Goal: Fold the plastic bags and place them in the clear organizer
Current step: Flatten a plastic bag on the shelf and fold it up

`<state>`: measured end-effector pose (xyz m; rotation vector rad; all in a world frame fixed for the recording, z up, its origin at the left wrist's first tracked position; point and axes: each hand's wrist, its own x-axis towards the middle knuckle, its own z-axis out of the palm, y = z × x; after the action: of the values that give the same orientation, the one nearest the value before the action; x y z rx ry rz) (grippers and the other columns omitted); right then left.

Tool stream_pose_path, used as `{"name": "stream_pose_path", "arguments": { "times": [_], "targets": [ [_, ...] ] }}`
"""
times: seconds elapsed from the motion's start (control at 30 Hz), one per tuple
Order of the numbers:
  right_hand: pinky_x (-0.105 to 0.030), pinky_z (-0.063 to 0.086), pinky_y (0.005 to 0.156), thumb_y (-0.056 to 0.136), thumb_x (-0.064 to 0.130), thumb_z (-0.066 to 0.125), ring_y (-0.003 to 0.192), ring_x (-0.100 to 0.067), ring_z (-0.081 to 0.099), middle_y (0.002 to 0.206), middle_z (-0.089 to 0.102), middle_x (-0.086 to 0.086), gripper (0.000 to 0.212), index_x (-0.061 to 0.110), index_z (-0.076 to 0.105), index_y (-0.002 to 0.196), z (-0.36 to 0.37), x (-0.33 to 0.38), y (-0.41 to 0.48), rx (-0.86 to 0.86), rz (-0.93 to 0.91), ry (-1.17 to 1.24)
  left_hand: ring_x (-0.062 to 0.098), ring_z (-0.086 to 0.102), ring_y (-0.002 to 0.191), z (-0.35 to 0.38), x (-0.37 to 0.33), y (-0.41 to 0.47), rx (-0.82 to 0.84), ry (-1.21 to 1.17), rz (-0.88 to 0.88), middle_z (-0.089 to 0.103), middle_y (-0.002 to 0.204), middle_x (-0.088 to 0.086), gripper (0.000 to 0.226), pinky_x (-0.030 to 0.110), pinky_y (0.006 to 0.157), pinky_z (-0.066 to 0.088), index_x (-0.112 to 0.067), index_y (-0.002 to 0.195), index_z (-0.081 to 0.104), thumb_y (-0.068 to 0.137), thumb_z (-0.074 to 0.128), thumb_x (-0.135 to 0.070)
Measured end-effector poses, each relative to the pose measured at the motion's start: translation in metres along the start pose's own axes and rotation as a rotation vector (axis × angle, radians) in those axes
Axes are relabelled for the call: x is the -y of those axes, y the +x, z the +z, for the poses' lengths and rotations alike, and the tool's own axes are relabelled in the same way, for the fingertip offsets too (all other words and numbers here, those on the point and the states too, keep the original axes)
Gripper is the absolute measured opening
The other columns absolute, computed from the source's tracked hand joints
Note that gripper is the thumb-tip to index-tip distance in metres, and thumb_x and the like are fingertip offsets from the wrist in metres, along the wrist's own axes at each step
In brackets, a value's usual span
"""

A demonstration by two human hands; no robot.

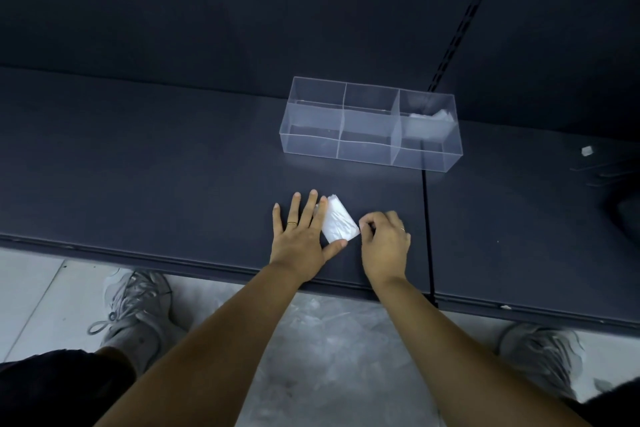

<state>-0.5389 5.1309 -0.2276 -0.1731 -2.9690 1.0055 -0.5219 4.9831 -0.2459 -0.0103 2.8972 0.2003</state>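
- Pressure: my left hand, fingers flat, steadies the small folded white plastic bag on the dark worktop.
- My right hand pinches its end (keep the fold tight).

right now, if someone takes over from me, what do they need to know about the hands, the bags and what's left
The left hand lies flat, fingers straight, pressing the left edge of the folded bag on the table.
The right hand pinches the bag's right corner with curled fingers.
The clear organizer stands farther back on the table; a stored bag sits in its right-end compartment.
Done: one bag stored, this one folded small.
Left: finish the fold and put it in the organizer. The loose plastic below the table edge may be more bags; cannot tell.
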Motion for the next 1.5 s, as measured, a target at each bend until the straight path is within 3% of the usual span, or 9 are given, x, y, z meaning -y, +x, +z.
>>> {"name": "stream_pose_path", "arguments": {
  "times": [0.3,0.4,0.5,0.67,0.87,1.03,1.17,1.3,1.5],
  "targets": [
    [-0.028,0.052,0.071,0.080,0.012,0.070,0.079,-0.013,0.061,0.078,0.061,0.008,0.017,0.021,0.058,0.071,-0.009,0.025,-0.003,0.192,0.165,0.294,0.018,-0.028,0.142,-0.004,-0.011,-0.011,0.097,-0.170,-0.085,-0.025,0.158,-0.002,0.109,0.048,0.113,-0.019,-0.018,0.149,-0.021,0.070,0.014,-0.085],
    [-0.020,0.046,0.063,0.079,0.003,0.068,0.070,-0.010,0.057,0.076,0.062,0.002,0.020,0.018,0.057,0.073,-0.028,0.022,0.007,0.311,0.105,0.454,0.009,-0.014,0.146,-0.026,-0.007,-0.012,0.130,-0.616,-0.123,-0.003,0.161,-0.009,0.109,0.039,0.117,-0.013,-0.024,0.153,-0.003,0.074,0.050,-0.078],
    [-0.017,0.044,0.064,0.078,-0.001,0.071,0.064,-0.007,0.052,0.072,0.060,0.002,0.023,0.018,0.057,0.075,-0.062,0.020,0.022,0.503,-0.040,0.486,0.003,0.035,0.133,-0.061,-0.004,-0.004,0.259,-1.230,-0.167,0.035,0.151,-0.009,0.110,0.020,0.108,0.028,-0.028,0.152,0.014,0.065,0.068,-0.071],
    [-0.018,0.047,0.068,0.078,0.001,0.074,0.068,-0.005,0.056,0.070,0.061,0.009,0.025,0.020,0.060,0.087,-0.106,0.010,0.047,0.641,-0.127,0.467,0.015,0.061,0.112,-0.090,-0.025,0.023,0.475,-1.449,-0.083,0.062,0.125,0.005,0.078,0.025,0.097,0.047,-0.024,0.135,0.050,0.063,0.077,-0.038],
    [-0.012,0.044,0.061,0.084,0.020,0.072,0.061,-0.005,0.053,0.062,0.058,0.007,0.012,0.015,0.065,0.076,-0.117,-0.014,0.079,0.510,0.106,0.604,0.011,0.070,0.081,-0.099,-0.066,0.057,0.148,-1.660,-0.126,0.074,0.089,0.001,0.036,0.018,0.069,0.054,-0.019,0.106,0.070,0.072,0.079,-0.007],
    [-0.008,0.044,0.055,0.081,0.017,0.075,0.061,-0.003,0.055,0.072,0.065,0.001,0.012,0.006,0.069,0.081,-0.121,-0.026,0.144,0.152,0.251,0.616,-0.001,0.061,0.066,-0.104,-0.068,0.083,-0.228,-1.407,-0.196,0.066,0.069,-0.010,0.020,0.006,0.065,0.046,-0.022,0.092,0.068,0.083,0.072,-0.005],
    [-0.026,0.048,0.074,0.080,0.015,0.076,0.083,-0.017,0.059,0.093,0.067,-0.010,0.018,0.003,0.067,0.089,-0.121,-0.031,0.216,-0.064,0.280,0.582,0.015,0.056,0.108,-0.081,-0.058,0.081,-0.581,-0.640,-0.024,0.063,0.110,-0.006,0.028,0.028,0.099,0.039,-0.017,0.117,0.063,0.090,0.064,-0.018],
    [-0.030,0.049,0.077,0.081,0.022,0.074,0.086,-0.021,0.060,0.089,0.065,-0.006,0.016,0.008,0.068,0.088,-0.112,-0.032,0.261,-0.092,0.251,0.263,0.025,0.010,0.148,-0.057,-0.053,0.089,-0.405,-0.156,0.173,0.022,0.158,0.005,0.063,0.043,0.119,-0.001,-0.017,0.151,0.024,0.097,0.044,-0.043],
    [-0.037,0.048,0.091,0.083,0.023,0.067,0.104,-0.031,0.060,0.111,0.065,-0.010,0.022,0.011,0.071,0.100,-0.096,-0.022,0.276,-0.096,0.166,-0.298,0.030,0.016,0.145,-0.044,-0.053,0.093,-0.376,-0.060,0.173,0.025,0.156,0.008,0.071,0.052,0.116,0.013,-0.016,0.150,0.020,0.092,0.048,-0.046]
  ]
}}
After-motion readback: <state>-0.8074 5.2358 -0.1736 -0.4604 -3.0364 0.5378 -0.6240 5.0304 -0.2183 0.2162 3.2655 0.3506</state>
